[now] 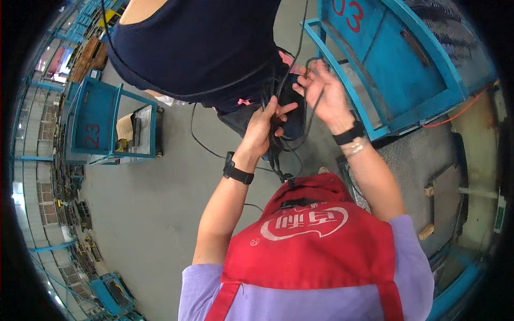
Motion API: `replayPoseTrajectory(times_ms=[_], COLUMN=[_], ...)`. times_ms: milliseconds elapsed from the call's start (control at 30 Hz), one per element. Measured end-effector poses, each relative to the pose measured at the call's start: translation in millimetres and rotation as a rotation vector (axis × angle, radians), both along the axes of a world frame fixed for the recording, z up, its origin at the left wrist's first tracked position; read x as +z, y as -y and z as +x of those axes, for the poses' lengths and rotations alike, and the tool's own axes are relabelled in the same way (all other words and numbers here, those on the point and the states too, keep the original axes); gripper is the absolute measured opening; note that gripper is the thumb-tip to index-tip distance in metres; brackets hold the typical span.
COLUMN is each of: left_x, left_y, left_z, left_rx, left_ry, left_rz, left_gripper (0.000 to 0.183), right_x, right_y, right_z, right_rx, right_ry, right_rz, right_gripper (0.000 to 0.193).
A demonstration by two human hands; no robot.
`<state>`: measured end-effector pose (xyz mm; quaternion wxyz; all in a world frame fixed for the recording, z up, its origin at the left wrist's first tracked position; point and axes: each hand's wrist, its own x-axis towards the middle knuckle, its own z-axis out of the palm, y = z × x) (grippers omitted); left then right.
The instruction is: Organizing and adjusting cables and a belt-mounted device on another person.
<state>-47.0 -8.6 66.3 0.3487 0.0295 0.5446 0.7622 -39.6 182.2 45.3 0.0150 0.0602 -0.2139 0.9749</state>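
My left hand (261,128), with a black band on its wrist, is closed around a bundle of black cables (273,152). The bundle hangs in front of my red apron (308,251). To its right, my right hand (325,93) is raised, fingers apart and slightly bent. A loop of thin black cable (312,120) runs across its palm; no firm grip on it shows. Right in front of my hands stands another person in a dark top (198,48), with a cable across the body and a black pouch (238,119) at the waist.
A blue metal cart (399,59) stands close to my right hand. Another blue cart (96,120) is at the left. Loose cable (201,140) trails over the grey floor (144,214). Metal plates with wooden blocks (426,231) lie at the right.
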Motion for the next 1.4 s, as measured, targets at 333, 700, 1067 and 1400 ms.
replayPoseTrajectory(times_ms=[333, 700, 1067, 1400], left_x=[-23.8, 1.9, 3.4, -3.0], left_y=[1.2, -3.8, -6.5, 0.9], left_z=[-3.2, 5.3, 1.9, -4.0], left_rx=[0.107, -0.063, -0.013, 0.035], left_ry=[-0.427, -0.229, -0.074, 0.233], left_rz=[-0.434, -0.44, -0.201, 0.05], left_gripper=[0.038, 0.014, 0.026, 0.043], right_x=[18.3, 13.2, 50.8, 25.1], right_y=[83.2, 30.8, -2.7, -9.5], right_z=[-21.7, -34.9, -69.1, -34.3], right_rx=[-0.299, -0.247, -0.04, 0.092], right_ry=[0.581, 0.316, 0.241, 0.127], right_rz=[0.005, 0.731, 0.722, 0.518], right_gripper=[0.022, 0.023, 0.019, 0.02])
